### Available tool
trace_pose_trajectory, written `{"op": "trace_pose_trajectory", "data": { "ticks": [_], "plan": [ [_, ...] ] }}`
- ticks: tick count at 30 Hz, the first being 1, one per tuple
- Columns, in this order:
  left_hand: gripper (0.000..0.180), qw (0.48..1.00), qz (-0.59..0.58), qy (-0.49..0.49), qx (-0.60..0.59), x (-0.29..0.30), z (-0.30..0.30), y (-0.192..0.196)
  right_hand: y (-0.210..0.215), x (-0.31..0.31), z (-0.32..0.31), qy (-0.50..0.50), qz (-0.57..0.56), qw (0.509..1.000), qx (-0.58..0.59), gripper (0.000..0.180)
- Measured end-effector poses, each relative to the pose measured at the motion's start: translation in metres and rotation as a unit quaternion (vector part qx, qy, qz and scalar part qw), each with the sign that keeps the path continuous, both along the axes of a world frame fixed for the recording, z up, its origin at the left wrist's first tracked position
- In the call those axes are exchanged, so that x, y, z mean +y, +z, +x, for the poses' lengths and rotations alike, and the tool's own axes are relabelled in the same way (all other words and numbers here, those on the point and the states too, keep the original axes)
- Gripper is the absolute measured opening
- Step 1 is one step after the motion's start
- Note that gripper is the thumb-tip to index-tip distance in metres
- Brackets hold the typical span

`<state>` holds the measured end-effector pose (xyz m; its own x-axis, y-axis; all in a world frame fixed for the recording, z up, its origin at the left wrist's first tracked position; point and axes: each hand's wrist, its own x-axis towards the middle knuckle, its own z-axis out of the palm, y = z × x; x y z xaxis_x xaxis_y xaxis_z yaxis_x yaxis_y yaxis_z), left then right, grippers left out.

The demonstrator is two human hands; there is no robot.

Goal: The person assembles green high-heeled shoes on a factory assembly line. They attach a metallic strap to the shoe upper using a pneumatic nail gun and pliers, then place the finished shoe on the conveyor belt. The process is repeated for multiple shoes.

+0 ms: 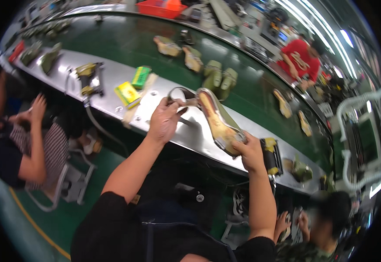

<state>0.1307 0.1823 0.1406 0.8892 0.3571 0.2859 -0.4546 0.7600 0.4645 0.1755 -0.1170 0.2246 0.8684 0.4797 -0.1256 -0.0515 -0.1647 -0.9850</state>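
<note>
Left hand point(164, 120) grips the shoe's strap point(177, 92); right hand point(250, 153) clasps the toe of the upturned shoe point(216, 120) over steel bench point(164, 100).

Tan-soled olive shoe point(219, 120), green conveyor belt point(129, 41), yellow and green boxes point(133, 85)

steel bench point(168, 114), yellow power tool point(88, 78), green box point(140, 77), yellow box point(127, 94), green conveyor belt point(129, 46) carrying shoes point(219, 77)
</note>
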Motion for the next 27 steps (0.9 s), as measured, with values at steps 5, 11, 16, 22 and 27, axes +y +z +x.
{"op": "trace_pose_trajectory", "data": {
  "ticks": [5,11,16,22,27],
  "plan": [
    [0.008,0.998,-0.049,-0.027,-0.005,0.016,-0.032,0.005,-0.026,0.012,-0.039,-0.036,0.116,0.989,0.082,0.045],
    [0.010,0.944,0.299,0.128,0.053,-0.030,-0.086,0.021,-0.034,0.046,-0.028,-0.204,0.112,0.972,0.029,0.032],
    [0.009,0.924,0.258,0.123,0.255,-0.027,-0.081,0.020,-0.056,0.017,-0.009,-0.183,0.018,0.981,-0.061,0.040],
    [0.014,0.930,0.163,0.126,0.305,0.013,-0.075,0.001,-0.018,0.002,0.007,0.035,-0.350,0.908,-0.227,0.058],
    [0.014,0.928,0.157,0.114,0.318,0.022,-0.076,-0.002,-0.016,0.026,0.050,0.091,-0.482,0.839,-0.235,0.088]
  ]
}}
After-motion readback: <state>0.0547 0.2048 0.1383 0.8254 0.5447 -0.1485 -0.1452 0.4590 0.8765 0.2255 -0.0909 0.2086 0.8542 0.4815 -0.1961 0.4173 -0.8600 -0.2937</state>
